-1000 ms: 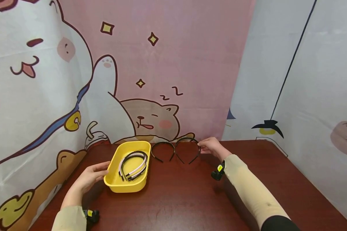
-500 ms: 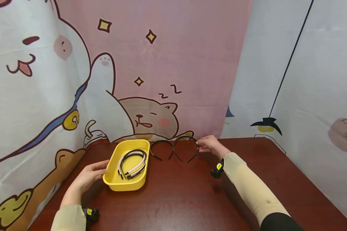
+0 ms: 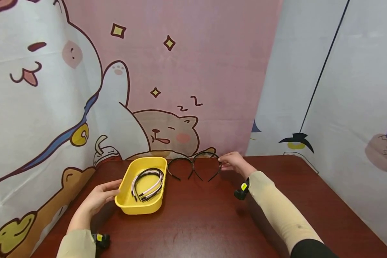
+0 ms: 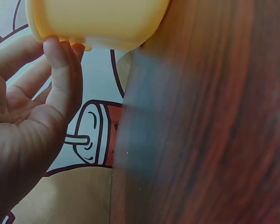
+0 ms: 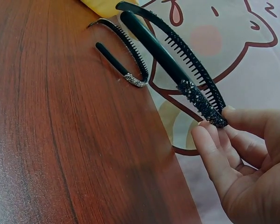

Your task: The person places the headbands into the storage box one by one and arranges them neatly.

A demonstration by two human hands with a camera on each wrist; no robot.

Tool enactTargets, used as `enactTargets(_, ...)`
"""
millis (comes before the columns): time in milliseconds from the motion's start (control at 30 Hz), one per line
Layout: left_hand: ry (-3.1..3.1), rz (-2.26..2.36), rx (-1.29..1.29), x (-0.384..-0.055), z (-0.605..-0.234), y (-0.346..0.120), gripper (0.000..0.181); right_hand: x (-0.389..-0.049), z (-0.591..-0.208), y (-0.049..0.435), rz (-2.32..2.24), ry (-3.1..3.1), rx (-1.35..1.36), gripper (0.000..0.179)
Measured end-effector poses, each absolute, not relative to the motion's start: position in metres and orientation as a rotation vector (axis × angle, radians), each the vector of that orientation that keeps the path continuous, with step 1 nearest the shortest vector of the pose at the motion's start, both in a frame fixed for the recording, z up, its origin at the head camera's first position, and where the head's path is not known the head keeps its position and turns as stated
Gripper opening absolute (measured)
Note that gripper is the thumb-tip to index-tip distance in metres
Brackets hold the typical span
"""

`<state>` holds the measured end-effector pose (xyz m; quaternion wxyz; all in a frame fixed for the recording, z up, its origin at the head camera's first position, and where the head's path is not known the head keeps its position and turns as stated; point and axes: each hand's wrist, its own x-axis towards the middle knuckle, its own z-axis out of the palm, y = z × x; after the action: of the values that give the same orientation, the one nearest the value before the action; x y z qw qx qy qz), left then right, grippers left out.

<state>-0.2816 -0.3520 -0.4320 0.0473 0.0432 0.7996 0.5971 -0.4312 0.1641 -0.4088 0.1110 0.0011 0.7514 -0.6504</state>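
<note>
A yellow plastic basket (image 3: 124,209) stands on the table at centre left. My left hand (image 3: 100,196) grips its left rim, thumb and fingers at the edge. Inside lie several headbands (image 3: 148,172), black and pale pink. My right hand (image 3: 233,163) pinches a black headband (image 3: 208,154) by its side, between thumb and fingers. In the right wrist view this headband (image 5: 177,77) shows comb teeth inside and dark glitter outside, its ends pointing away from the hand. A second black headband (image 3: 180,158) with silvery glitter lies on the table between it and the basket.
The brown wooden table (image 3: 193,222) reaches back to a cartoon-printed cloth (image 3: 213,71) behind its far edge. More printed cloth hangs along the left and right sides. Each wrist carries a small black camera.
The hands, basket and headbands hold nearly the same places. The head view tips slightly up and down.
</note>
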Motion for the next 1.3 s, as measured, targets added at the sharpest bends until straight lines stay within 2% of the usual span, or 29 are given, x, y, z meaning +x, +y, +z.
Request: enactTargets(1300, 2.41, 1.865, 0.132, -0.282, -0.434, -0.354, 0.058, -0.425, -0.402, 0.136, -1.874, 2.215, -0.036, 0.032)
